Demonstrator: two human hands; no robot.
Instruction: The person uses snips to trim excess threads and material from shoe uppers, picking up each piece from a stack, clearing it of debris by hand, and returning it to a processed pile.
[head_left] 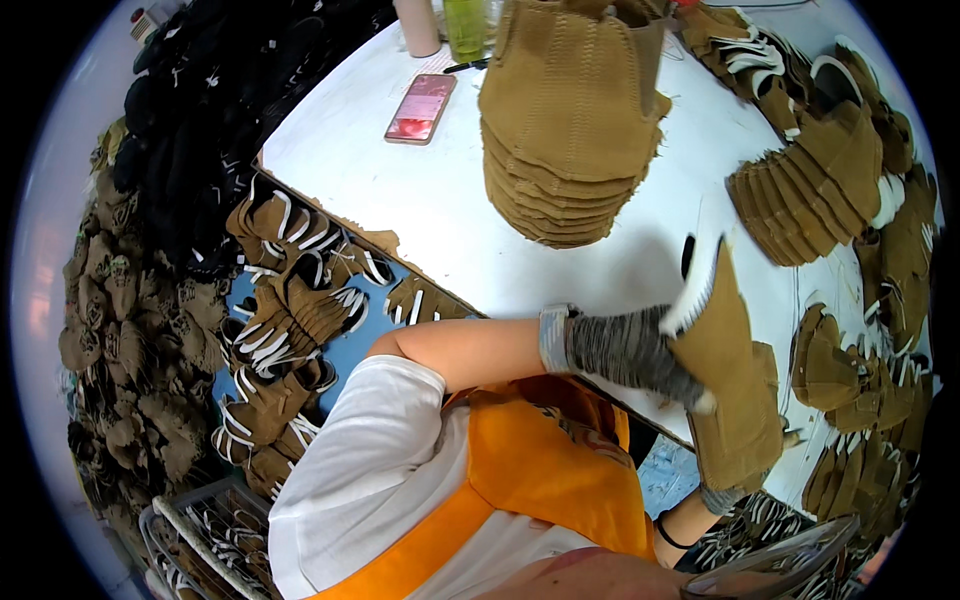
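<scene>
Both my hands hold brown suede shoe uppers (738, 410) over the right front edge of the white table. My left hand (635, 355), in a dark grey knitted glove, grips them from the left, with its fingertips on the brown suede. A white fleecy edge (697, 290) shows along the top of one piece. Beneath the pieces, my right hand (722, 497) supports them; most of it is hidden, and a bit of its fingers shows at the right side. A tall stack of brown uppers (565, 130) stands on the table ahead.
A pink-screened phone (420, 108), a pink cup (417, 28) and a green cup (465, 30) sit on the white table (350, 150). Another stack of uppers (805, 185) leans at the right. White-trimmed brown bundles (290, 320) lie left, beside heaped black pieces (190, 130).
</scene>
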